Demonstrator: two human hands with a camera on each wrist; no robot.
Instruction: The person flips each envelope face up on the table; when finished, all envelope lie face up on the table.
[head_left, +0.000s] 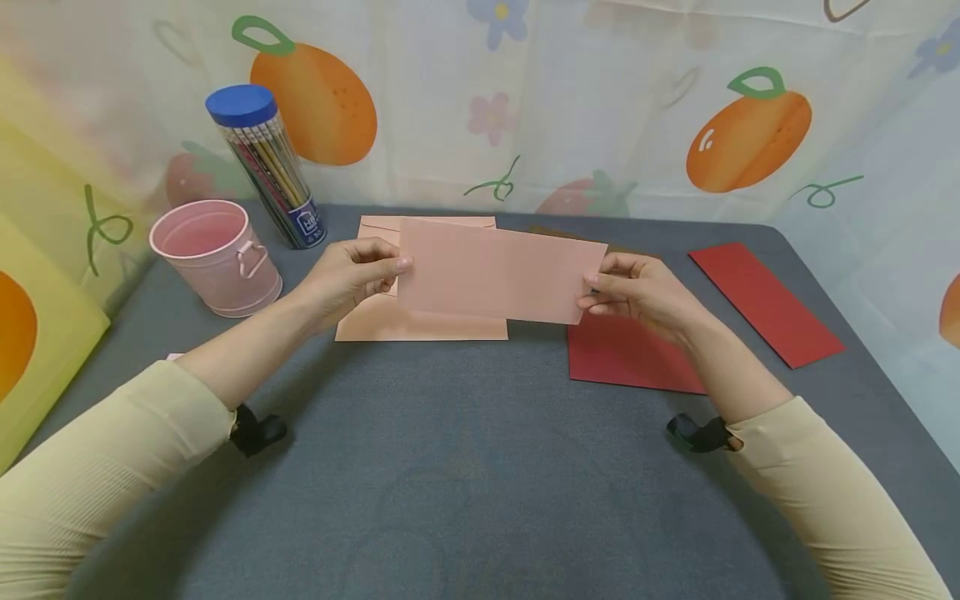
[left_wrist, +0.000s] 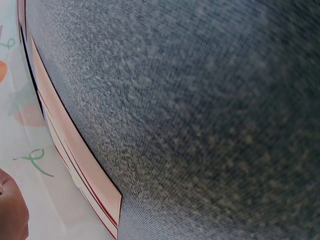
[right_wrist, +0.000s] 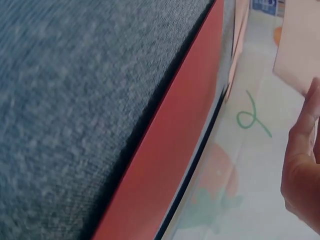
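Observation:
A plain, long pink paper card (head_left: 498, 271) is held up in the air between both hands in the head view. My left hand (head_left: 341, 279) pinches its left edge between thumb and fingers. At the opposite end, my right hand (head_left: 645, 292) pinches the right edge. Behind and below the card lies a peach envelope (head_left: 420, 327), partly covered by it. Under the right hand is a red paper piece (head_left: 630, 358), partly hidden by that hand and wrist. The right wrist view catches part of the card (right_wrist: 300, 45) by the fingers; the left one shows only a bit of hand.
At the back left stand a pink bucket (head_left: 225, 275) and a blue-lidded tube of pencils (head_left: 273, 175). Another red paper piece (head_left: 765, 304) lies at the right. A brownish edge shows behind the right hand. A fruit-patterned cloth (head_left: 600, 108) hangs behind the grey table (head_left: 450, 483).

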